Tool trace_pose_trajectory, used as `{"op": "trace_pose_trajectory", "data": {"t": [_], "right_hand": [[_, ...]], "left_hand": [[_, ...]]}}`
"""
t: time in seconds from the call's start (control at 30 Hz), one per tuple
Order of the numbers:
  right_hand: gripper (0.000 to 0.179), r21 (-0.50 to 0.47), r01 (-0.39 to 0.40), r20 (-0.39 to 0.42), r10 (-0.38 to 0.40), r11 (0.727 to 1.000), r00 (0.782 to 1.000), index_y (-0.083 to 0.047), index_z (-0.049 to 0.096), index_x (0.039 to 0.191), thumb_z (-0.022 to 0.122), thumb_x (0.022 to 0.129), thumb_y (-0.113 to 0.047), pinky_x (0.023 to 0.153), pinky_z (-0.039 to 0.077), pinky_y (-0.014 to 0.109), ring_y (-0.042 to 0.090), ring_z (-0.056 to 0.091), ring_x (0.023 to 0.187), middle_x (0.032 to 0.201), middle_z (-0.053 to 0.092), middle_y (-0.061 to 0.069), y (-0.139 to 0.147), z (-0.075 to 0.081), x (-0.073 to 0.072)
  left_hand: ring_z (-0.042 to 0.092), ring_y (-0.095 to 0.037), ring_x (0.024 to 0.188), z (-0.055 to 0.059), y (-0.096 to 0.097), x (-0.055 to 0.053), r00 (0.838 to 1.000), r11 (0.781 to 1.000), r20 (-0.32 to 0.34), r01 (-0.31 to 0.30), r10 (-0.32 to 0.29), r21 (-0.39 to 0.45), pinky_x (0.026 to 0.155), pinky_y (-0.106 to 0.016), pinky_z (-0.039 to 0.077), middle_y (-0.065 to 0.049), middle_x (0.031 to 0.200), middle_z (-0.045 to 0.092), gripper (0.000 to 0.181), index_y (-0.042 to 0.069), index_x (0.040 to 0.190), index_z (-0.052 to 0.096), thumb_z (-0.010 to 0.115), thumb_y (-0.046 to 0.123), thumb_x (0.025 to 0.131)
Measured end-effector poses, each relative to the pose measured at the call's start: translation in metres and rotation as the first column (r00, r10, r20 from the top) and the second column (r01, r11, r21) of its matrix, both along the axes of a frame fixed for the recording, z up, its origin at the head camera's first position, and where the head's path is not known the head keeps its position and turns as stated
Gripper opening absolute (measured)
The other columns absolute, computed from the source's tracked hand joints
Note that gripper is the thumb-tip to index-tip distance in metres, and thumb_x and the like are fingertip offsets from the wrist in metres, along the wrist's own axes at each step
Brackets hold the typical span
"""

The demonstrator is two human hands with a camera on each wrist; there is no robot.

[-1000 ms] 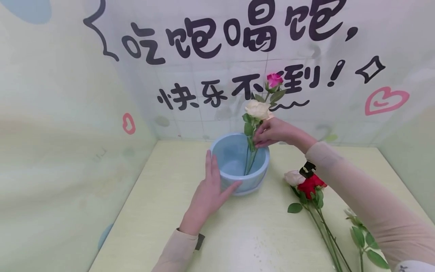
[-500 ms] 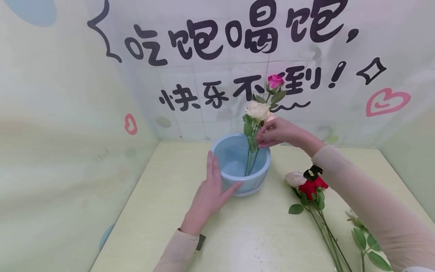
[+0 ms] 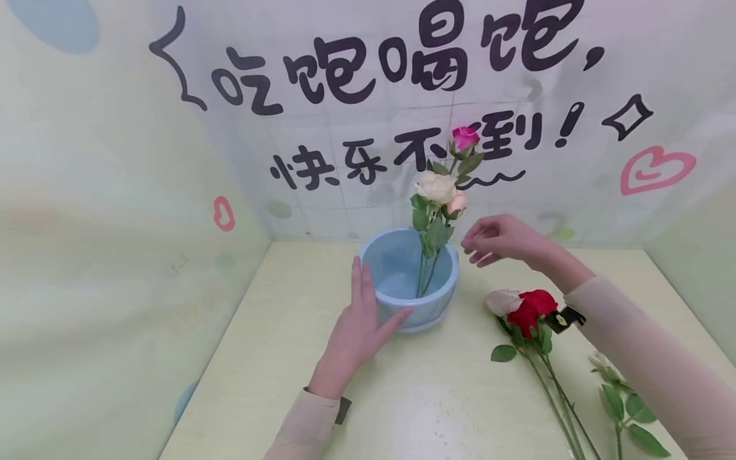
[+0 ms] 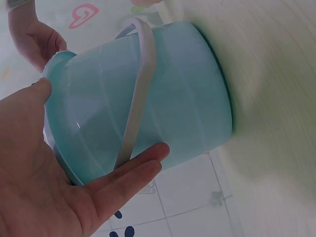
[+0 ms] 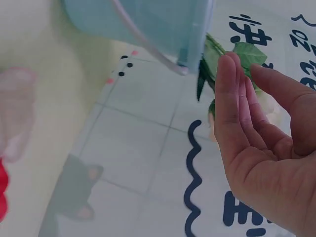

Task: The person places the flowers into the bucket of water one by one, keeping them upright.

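Note:
A light blue bucket [image 3: 422, 314] with a pale handle [image 4: 140, 94] stands at the back of the table. My left hand [image 3: 359, 332] lies against its near left side, fingers straight along the wall and thumb by the rim. Three roses lean in the bucket toward its right rim: a magenta rose [image 3: 464, 137] on top, a cream rose [image 3: 436, 186] and a smaller peach rose [image 3: 457, 202]. Just right of the rim, my right hand [image 3: 506, 241] hangs in the air, holding nothing, fingers loosely bent. Green leaves [image 5: 249, 52] show beyond its fingertips in the right wrist view.
Right of the bucket, a pale pink rose [image 3: 503, 302] and red rose blooms [image 3: 531, 312] lie on the table [image 3: 276, 370], stems toward me. A white rose [image 3: 604, 365] with leaves lies under my right forearm. A printed curtain [image 3: 345, 217] hangs close behind the bucket.
My right hand has let go of the rose stem and drawn off to the right. The peach rose now shows fully. My left hand keeps its place at the bucket.

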State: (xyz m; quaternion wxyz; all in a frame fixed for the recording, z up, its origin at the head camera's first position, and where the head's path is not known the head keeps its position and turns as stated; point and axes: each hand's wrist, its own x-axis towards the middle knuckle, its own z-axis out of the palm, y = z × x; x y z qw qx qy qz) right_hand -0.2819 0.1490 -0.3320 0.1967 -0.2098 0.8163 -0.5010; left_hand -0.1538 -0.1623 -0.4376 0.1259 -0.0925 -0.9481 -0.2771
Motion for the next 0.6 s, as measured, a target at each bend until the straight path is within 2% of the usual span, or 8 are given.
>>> {"op": "trace_pose_trajectory", "data": {"t": [0.1, 0.2, 0.33, 0.47, 0.6], "right_hand": [[0.027, 0.036, 0.004, 0.006, -0.005, 0.999, 1.000, 0.010, 0.066, 0.118, 0.068, 0.104, -0.013, 0.082, 0.063, 0.043, 0.028, 0.075, 0.091, 0.101, 0.075, 0.015, 0.014, -0.011, 0.011], [0.026, 0.068, 0.024, -0.003, -0.024, 0.997, 1.000, 0.010, 0.066, 0.116, 0.069, 0.103, -0.013, 0.081, 0.064, 0.043, 0.032, 0.075, 0.090, 0.098, 0.074, 0.015, 0.031, -0.024, 0.023], [0.027, 0.106, 0.074, -0.002, -0.075, 0.992, 0.997, 0.009, 0.066, 0.116, 0.070, 0.104, -0.015, 0.079, 0.064, 0.039, 0.033, 0.076, 0.089, 0.096, 0.074, 0.015, 0.055, -0.043, 0.041], [0.031, 0.121, 0.117, 0.009, -0.119, 0.986, 0.993, 0.009, 0.065, 0.117, 0.069, 0.105, -0.018, 0.077, 0.063, 0.038, 0.028, 0.076, 0.085, 0.094, 0.074, 0.014, 0.076, -0.060, 0.061], [0.029, 0.130, 0.153, 0.005, -0.155, 0.980, 0.988, 0.009, 0.066, 0.112, 0.069, 0.105, -0.019, 0.077, 0.063, 0.038, 0.028, 0.074, 0.083, 0.090, 0.073, 0.014, 0.096, -0.075, 0.082]], "left_hand": [[0.071, -0.033, 0.076, 0.000, 0.000, 0.000, 1.000, 1.000, -0.003, -0.004, 0.004, -0.003, 0.063, -0.037, 0.058, -0.015, 0.176, -0.008, 0.117, 0.002, 0.169, -0.001, 0.054, 0.076, 0.097], [0.071, -0.034, 0.076, 0.000, 0.000, 0.000, 1.000, 1.000, -0.003, -0.005, 0.005, -0.004, 0.063, -0.037, 0.059, -0.015, 0.176, -0.007, 0.117, 0.002, 0.169, -0.001, 0.054, 0.076, 0.097], [0.071, -0.035, 0.076, 0.001, 0.000, 0.000, 1.000, 1.000, -0.011, 0.000, 0.000, -0.006, 0.061, -0.037, 0.058, -0.014, 0.176, -0.009, 0.117, 0.001, 0.169, 0.000, 0.056, 0.075, 0.097], [0.071, -0.034, 0.074, 0.001, 0.001, 0.000, 1.000, 1.000, -0.007, 0.002, -0.002, -0.005, 0.060, -0.036, 0.057, -0.012, 0.177, -0.012, 0.116, 0.001, 0.169, 0.001, 0.056, 0.074, 0.097], [0.071, -0.035, 0.076, 0.000, 0.001, 0.000, 1.000, 1.000, -0.005, 0.004, -0.004, -0.005, 0.061, -0.037, 0.058, -0.012, 0.176, -0.013, 0.117, 0.000, 0.168, 0.000, 0.056, 0.074, 0.098]]}}
